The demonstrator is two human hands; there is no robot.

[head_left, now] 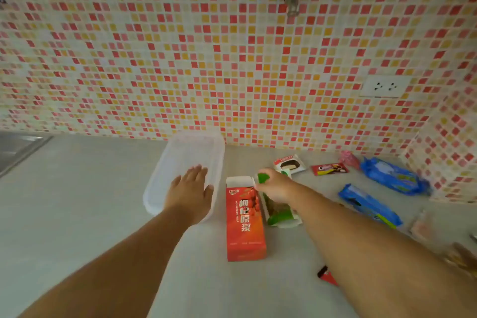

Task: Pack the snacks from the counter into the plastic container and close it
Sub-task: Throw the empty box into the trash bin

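Observation:
A long clear plastic container (191, 152) lies on the counter against the tiled wall, its lid on. My left hand (191, 190) rests flat on its near half, fingers spread. My right hand (275, 184) is closed on the far end of a green-and-white snack packet (280, 212) that lies beside a red carton (245, 224) with an open top flap. Further right lie a small white chocolate-bar packet (290, 164), a small red packet (329, 169), a pink wrapper (348, 159) and two blue biscuit packs (393, 175) (369, 205).
A steel sink edge (18, 150) sits at the far left. A wall tap (293, 0) and a socket (384, 86) are on the mosaic tiles. A red-black wrapper (326, 275) lies under my right forearm, and more packets (423, 226) sit at the right edge.

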